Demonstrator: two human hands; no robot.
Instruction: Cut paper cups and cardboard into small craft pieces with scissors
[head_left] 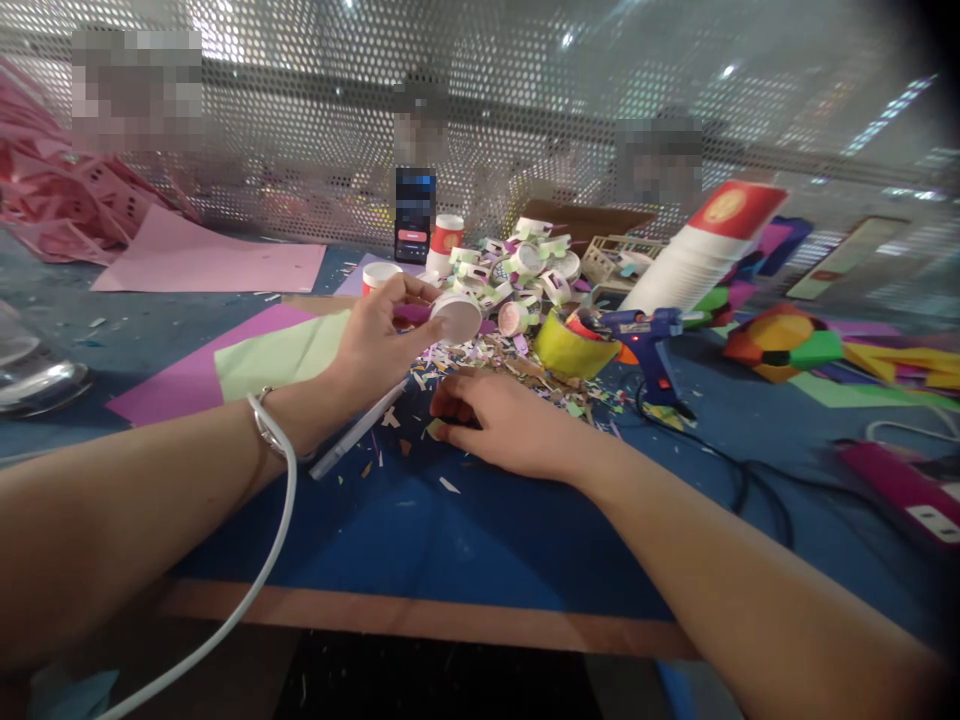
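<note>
My left hand is closed on a short white paper cup base, pinched between thumb and fingers with its round face toward me. Lower and to the right, my right hand is held just over the blue table with curled fingers. A small pale green paper scrap shows at its thumb tip and seems pinched there; the fingers partly hide it. Behind both hands lies a heap of cut cup pieces with green paper strips on them. Many paper scraps are strewn in front of the heap.
A blue glue gun stands beside a yellow tape roll, its black cord trailing right. Stacked paper cups lean behind. Purple and green sheets lie left. A phone stands at the back. A pink power strip sits right.
</note>
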